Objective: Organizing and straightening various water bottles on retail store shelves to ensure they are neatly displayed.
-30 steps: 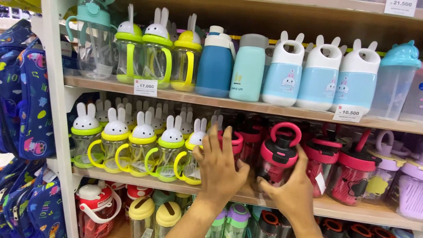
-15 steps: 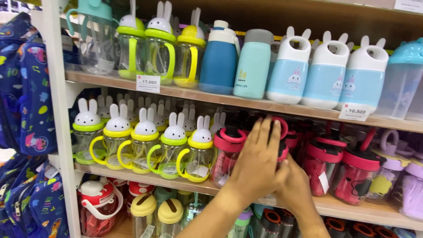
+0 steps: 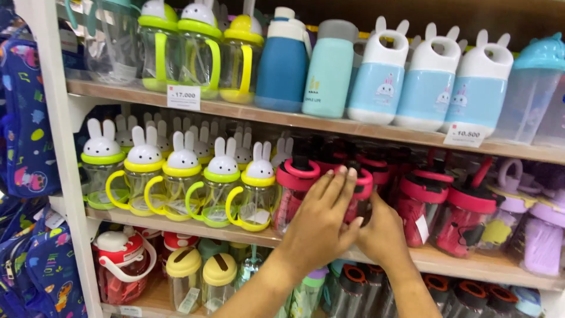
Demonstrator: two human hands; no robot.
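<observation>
Here, on the middle shelf (image 3: 194, 227), the rabbit-eared cups (image 3: 182, 176) with yellow-green handles stand in a tight row at the left, and just right of them sits a red-lidded bottle (image 3: 292, 191). The left hand (image 3: 321, 227) lies flat over the next red-lidded bottle (image 3: 360, 197), fingers (image 3: 335, 182) stretched and close together, pressing its side rather than wrapped round it. The right hand (image 3: 382, 235) cups the same bottle from the right and below; its fingers are hidden behind the left hand, so I cannot tell how they grip.

The bottle looks like clear hard plastic, likely empty: light, stiff, smooth and a bit slippery. The body between two palms, or the loop on the lid, seems the safest hold. Room is scant: more red bottles (image 3: 465, 215) crowd the right, the upper shelf (image 3: 329, 126) hangs close overhead, and only the near shelf edge is open.
</observation>
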